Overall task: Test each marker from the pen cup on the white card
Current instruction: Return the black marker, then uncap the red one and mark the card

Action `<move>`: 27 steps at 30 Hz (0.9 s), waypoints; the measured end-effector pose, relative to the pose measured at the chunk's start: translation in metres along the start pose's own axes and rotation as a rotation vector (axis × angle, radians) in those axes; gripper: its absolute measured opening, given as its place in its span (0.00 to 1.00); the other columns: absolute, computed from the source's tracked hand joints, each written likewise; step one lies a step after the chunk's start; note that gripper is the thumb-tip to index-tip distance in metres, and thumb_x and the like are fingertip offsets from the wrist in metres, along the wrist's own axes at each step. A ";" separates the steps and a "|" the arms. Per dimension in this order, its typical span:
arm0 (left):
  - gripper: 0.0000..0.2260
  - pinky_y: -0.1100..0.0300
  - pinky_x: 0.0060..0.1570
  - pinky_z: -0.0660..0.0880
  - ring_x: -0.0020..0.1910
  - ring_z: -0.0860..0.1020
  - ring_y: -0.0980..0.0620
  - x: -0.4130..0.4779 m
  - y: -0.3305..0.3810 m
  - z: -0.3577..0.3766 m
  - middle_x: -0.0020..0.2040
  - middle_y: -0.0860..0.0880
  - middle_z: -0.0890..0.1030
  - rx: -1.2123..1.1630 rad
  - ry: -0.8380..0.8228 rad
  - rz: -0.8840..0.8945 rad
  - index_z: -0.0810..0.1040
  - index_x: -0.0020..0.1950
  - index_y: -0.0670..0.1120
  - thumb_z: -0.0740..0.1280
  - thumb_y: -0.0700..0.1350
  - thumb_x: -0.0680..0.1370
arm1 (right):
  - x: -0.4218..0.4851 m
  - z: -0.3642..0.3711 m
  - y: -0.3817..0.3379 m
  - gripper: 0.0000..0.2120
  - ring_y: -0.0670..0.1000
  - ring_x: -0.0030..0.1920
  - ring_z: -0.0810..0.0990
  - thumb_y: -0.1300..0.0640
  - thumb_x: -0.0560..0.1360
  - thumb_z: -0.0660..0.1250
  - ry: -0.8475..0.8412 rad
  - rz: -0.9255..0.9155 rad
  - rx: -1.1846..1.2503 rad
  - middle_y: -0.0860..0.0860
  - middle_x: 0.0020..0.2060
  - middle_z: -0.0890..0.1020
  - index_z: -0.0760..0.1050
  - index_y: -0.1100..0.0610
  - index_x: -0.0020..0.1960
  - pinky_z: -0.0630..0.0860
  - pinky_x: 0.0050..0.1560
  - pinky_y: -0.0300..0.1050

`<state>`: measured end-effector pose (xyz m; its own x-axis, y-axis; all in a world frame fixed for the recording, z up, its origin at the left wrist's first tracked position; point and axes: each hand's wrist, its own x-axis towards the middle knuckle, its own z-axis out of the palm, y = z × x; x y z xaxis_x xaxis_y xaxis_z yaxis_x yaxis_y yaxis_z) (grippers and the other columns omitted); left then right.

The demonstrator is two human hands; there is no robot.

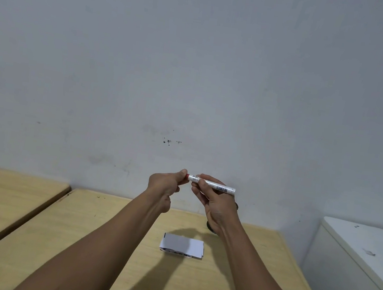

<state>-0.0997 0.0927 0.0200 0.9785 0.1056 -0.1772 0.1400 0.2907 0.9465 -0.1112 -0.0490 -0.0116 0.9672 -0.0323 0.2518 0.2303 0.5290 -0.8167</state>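
I hold a white marker (216,186) with a red cap end level in the air above the wooden table (122,245). My right hand (214,202) grips the white barrel. My left hand (167,183) pinches the red cap at the marker's left end. The white card (182,245) lies flat on the table below my hands, partly in their shadow. A dark pen cup (210,227) stands behind my right wrist, almost wholly hidden by it.
A second wooden table (6,195) stands to the left, separated by a narrow gap. A white cabinet (361,262) sits at the right. A grey wall (196,71) rises right behind the table.
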 end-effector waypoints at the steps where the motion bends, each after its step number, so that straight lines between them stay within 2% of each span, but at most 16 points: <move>1: 0.09 0.51 0.55 0.65 0.43 0.76 0.54 0.002 -0.002 0.000 0.36 0.55 0.86 0.006 0.003 -0.013 0.83 0.45 0.45 0.74 0.50 0.75 | 0.000 -0.003 0.003 0.07 0.54 0.45 0.87 0.69 0.76 0.69 -0.001 -0.001 -0.005 0.59 0.46 0.87 0.81 0.66 0.54 0.83 0.55 0.44; 4: 0.09 0.51 0.55 0.65 0.42 0.76 0.55 0.008 -0.008 -0.002 0.31 0.56 0.85 0.028 -0.002 -0.066 0.82 0.44 0.46 0.74 0.50 0.74 | 0.001 -0.010 0.012 0.08 0.55 0.47 0.87 0.68 0.76 0.70 0.006 -0.007 -0.025 0.60 0.47 0.87 0.80 0.66 0.54 0.83 0.57 0.45; 10: 0.08 0.52 0.46 0.67 0.41 0.75 0.55 0.024 -0.021 -0.009 0.35 0.56 0.85 0.061 -0.056 -0.192 0.83 0.43 0.48 0.75 0.52 0.73 | 0.003 -0.021 0.026 0.07 0.56 0.51 0.86 0.68 0.76 0.71 0.004 -0.041 -0.130 0.60 0.48 0.88 0.82 0.66 0.54 0.83 0.54 0.44; 14: 0.08 0.55 0.42 0.72 0.35 0.72 0.55 0.035 -0.029 -0.013 0.35 0.53 0.85 0.031 -0.117 -0.227 0.83 0.44 0.47 0.75 0.50 0.73 | 0.003 -0.028 0.030 0.09 0.58 0.54 0.86 0.66 0.75 0.72 -0.004 -0.098 -0.295 0.59 0.50 0.88 0.83 0.65 0.55 0.82 0.54 0.45; 17: 0.09 0.56 0.42 0.74 0.32 0.71 0.54 0.041 -0.034 -0.016 0.30 0.52 0.82 -0.011 -0.121 -0.223 0.82 0.41 0.45 0.76 0.51 0.73 | 0.004 -0.029 0.029 0.10 0.48 0.54 0.86 0.66 0.74 0.75 -0.047 -0.189 -0.519 0.52 0.50 0.89 0.85 0.61 0.54 0.80 0.54 0.39; 20: 0.11 0.54 0.42 0.74 0.33 0.72 0.54 0.045 -0.035 -0.018 0.32 0.53 0.83 0.011 -0.121 -0.222 0.82 0.41 0.46 0.76 0.53 0.71 | 0.007 -0.029 0.027 0.10 0.43 0.55 0.85 0.69 0.73 0.73 -0.093 -0.236 -0.589 0.49 0.52 0.88 0.85 0.63 0.54 0.78 0.53 0.33; 25: 0.12 0.51 0.45 0.70 0.38 0.73 0.53 0.049 -0.036 -0.023 0.37 0.55 0.84 0.131 -0.005 -0.166 0.84 0.41 0.48 0.76 0.56 0.71 | 0.012 -0.035 0.032 0.10 0.43 0.60 0.83 0.71 0.75 0.70 -0.150 -0.180 -0.611 0.48 0.57 0.87 0.85 0.62 0.53 0.77 0.60 0.36; 27: 0.12 0.51 0.46 0.71 0.39 0.75 0.53 0.054 -0.044 -0.033 0.40 0.54 0.86 0.184 0.047 -0.032 0.85 0.43 0.46 0.75 0.54 0.72 | 0.011 -0.039 0.035 0.11 0.43 0.59 0.84 0.70 0.75 0.71 -0.136 -0.143 -0.581 0.47 0.55 0.87 0.85 0.60 0.54 0.79 0.60 0.39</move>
<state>-0.0583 0.1175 -0.0398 0.9655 0.1447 -0.2167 0.2010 0.1160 0.9727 -0.0887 -0.0637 -0.0572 0.9089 0.0601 0.4128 0.4146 -0.0224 -0.9097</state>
